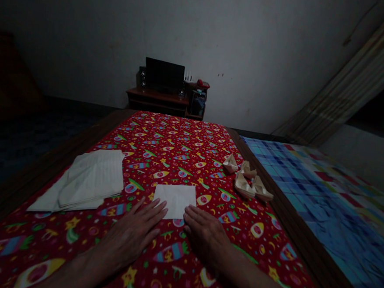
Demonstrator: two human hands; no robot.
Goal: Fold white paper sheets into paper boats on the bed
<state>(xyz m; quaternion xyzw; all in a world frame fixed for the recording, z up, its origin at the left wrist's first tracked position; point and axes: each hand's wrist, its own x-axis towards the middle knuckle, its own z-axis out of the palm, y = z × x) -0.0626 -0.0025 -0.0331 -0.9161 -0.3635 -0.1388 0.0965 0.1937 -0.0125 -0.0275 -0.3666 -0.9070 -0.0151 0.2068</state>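
Note:
A small white sheet of paper [175, 200], roughly rectangular, lies flat on the red patterned cloth [190, 161] in front of me. My left hand [142, 228] rests at its lower left corner, fingers stretched out and fingertips on the paper's edge. At the lower right corner lies my right hand [206, 228], its fingers extended and close together, the tips touching the paper. Neither hand grips anything. To the left sits a stack of white paper sheets [94, 176]. Several folded paper boats [245, 185] stand grouped on the right side of the cloth.
Dark wooden edges [291, 225] border the cloth. On the right is a blue checked cover [307, 183]. Against the far wall, a wooden desk [159, 97] holds a black monitor [164, 74], and a red telephone [202, 84] is beside it. A curtain [344, 80] hangs at right.

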